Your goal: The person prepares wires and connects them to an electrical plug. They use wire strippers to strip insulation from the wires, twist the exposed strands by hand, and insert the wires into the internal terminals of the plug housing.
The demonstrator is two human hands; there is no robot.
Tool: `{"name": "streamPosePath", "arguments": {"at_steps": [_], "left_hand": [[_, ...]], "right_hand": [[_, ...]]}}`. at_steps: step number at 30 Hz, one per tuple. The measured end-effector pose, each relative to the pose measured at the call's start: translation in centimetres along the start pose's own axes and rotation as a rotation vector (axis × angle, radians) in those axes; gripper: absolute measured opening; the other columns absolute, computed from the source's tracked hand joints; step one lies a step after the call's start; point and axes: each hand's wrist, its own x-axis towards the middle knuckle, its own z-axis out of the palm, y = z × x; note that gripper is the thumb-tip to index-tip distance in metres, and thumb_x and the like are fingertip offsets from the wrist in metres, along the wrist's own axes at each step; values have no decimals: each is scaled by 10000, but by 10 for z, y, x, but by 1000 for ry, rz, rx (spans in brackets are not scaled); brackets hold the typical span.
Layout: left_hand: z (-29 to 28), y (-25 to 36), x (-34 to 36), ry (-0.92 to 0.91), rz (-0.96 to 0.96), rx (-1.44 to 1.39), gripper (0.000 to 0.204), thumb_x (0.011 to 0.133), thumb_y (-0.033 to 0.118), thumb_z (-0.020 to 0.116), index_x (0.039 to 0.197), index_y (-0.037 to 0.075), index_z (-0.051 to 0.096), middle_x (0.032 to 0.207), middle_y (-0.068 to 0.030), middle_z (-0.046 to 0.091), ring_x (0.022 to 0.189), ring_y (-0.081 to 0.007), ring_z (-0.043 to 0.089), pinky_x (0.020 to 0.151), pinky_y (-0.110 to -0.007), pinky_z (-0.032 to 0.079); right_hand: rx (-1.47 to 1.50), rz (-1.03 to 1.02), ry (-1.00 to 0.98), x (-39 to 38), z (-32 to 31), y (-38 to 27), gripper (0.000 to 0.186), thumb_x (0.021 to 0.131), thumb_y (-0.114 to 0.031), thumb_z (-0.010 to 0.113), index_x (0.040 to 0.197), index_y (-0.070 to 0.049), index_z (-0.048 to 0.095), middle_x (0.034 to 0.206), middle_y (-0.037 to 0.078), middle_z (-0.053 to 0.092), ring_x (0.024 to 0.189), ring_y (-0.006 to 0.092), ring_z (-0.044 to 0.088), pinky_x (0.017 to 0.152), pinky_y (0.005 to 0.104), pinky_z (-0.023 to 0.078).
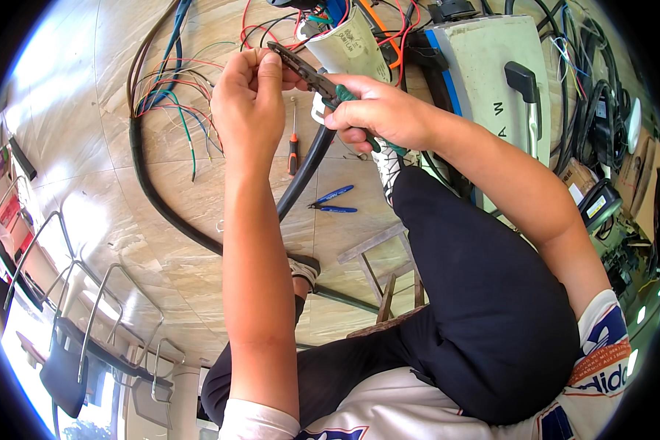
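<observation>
My right hand is closed around the green handles of a wire stripper, its dark jaws pointing up and left. At the jaw tip, the closed fingers of my left hand pinch what looks like a thin wire, mostly hidden by the fingers. Left of that hand, several thin coloured wires fan out from the cut end of a thick black cable. Below the hands, an orange and black screwdriver lies on the tiled floor, with small blue-handled cutters nearby, their handles spread.
A pale cylindrical housing with red and black wires stands beyond my hands. To the right is a large whitish machine casing with a black-gripped lever. Bundled black cables lie farther right. A wooden stool is beside my leg; metal-framed chairs stand left.
</observation>
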Motion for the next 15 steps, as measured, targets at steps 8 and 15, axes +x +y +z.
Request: {"name": "streamPosePath", "arguments": {"at_steps": [8, 15], "left_hand": [[-2, 1, 0, -46, -89, -110, 233, 1001, 162, 562, 949, -56, 623, 832, -106, 680, 734, -177, 676, 723, -275, 537], [-3, -1, 0, -37, -126, -141, 238, 991, 175, 579, 956, -55, 626, 845, -109, 680, 749, -186, 679, 733, -275, 532]], "right_hand": [[-6, 30, -2, 0, -1, 2, 666, 892, -140, 560, 1498, -17, 310, 657, -26, 430, 539, 81, 405, 507, 278, 399], [-27, 31, -1, -1, 2, -1, 624, 897, -145, 555, 1483, -62, 357, 654, -38, 410, 531, 75, 392, 499, 276, 391]]}}
